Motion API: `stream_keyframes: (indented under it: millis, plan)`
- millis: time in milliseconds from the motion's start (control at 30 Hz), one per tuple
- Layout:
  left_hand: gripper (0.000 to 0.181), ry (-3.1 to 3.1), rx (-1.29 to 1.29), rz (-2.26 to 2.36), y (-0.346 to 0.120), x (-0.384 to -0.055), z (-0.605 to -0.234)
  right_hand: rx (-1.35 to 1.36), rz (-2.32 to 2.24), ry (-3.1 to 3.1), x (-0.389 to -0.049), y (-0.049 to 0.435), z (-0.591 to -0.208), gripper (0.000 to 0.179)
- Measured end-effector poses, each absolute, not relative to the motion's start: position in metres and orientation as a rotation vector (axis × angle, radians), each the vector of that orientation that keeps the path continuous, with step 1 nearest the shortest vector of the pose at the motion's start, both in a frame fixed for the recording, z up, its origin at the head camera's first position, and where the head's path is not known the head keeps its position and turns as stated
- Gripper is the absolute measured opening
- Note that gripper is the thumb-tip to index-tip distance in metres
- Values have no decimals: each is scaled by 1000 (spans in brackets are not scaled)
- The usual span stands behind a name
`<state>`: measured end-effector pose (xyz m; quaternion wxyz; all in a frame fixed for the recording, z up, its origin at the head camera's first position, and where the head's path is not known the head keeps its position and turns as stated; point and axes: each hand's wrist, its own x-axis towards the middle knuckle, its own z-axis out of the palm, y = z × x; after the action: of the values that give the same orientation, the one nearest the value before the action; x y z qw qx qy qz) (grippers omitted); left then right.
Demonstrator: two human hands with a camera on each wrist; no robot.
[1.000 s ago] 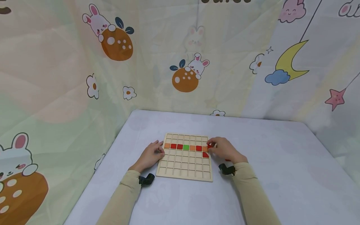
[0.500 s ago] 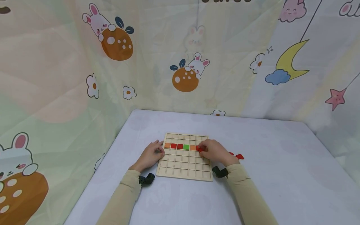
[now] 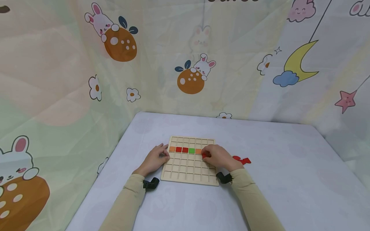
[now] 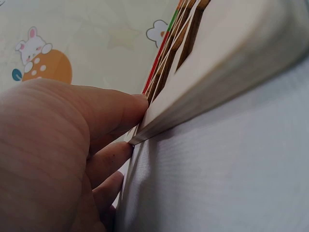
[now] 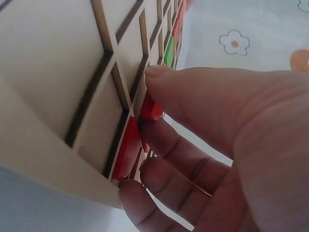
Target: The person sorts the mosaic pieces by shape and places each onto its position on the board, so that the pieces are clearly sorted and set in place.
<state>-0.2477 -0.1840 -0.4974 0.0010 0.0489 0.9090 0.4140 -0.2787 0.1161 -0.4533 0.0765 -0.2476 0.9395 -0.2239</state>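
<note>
A wooden grid board (image 3: 185, 176) lies on the table with a row of coloured square tiles across it, orange (image 3: 172, 149), red and green (image 3: 191, 150). At its left edge my left hand (image 3: 154, 160) holds the board, thumb at the rim and fingertips against the side in the left wrist view. My right hand (image 3: 221, 157) is over the right part of the board and pinches a small red piece (image 5: 151, 108) between thumb and index finger. Another red piece (image 5: 126, 150) sits in a cell beside its fingers. The hand hides the row's right end in the head view.
Several loose red pieces (image 3: 246, 161) lie on the white-covered table (image 3: 289, 179), right of the board and partly behind the right hand. A patterned cloth (image 3: 231, 96) hangs behind the table.
My right hand has moved left from the board's right edge to over the grid, with a red piece in its fingers. Loose red pieces on the table came into view. The left hand stays put.
</note>
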Motion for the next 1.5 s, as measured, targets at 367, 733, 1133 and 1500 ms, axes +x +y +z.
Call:
stream_keyframes:
  millis: [367,733,1133,1500]
  plan:
    - [12,2850,160,1299,-183,-248,-497,-747,-658,2823,-277,116,-454,22]
    - [11,2847,148,1286,-183,-248,-497,-721,-697,2820,-278,118,-454,19]
    - [10,2835,146,1289,-185,-251,-498,-573,-741,2880,-292,168,-435,20]
    - [11,2844,152,1270,-184,-248,-494,-411,-717,2847,-297,210,-435,18]
